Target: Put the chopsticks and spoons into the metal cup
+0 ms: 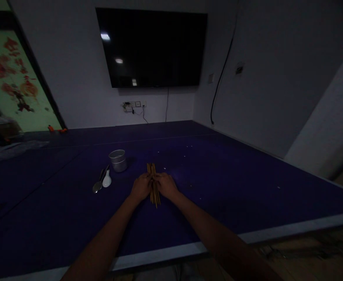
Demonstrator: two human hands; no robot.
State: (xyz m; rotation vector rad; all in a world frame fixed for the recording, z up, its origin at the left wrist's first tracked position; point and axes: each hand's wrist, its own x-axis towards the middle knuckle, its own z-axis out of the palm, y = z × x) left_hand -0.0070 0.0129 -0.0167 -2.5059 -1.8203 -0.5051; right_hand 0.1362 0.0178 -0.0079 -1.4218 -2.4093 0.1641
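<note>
A bundle of thin yellowish-brown sticks, which look like chopsticks [154,195], lies lengthwise in front of me near the middle of the purple surface. From its left side my left hand [141,186] closes on the bundle. My right hand [165,185] grips it from the right, and the fingertips of both hands meet over the sticks. Beyond and to the left stands a silver metal cup [118,160], upright. Beside the cup lie a white spoon [107,179] and a metal spoon [97,187], with thin dark handles close by.
The purple surface [232,175] has a pale front edge [160,255]. Small white scraps [165,168] are scattered over it. Clear plastic [19,150] lies at the far left. A large dark television [156,48] hangs on the wall above sockets and cables [132,105].
</note>
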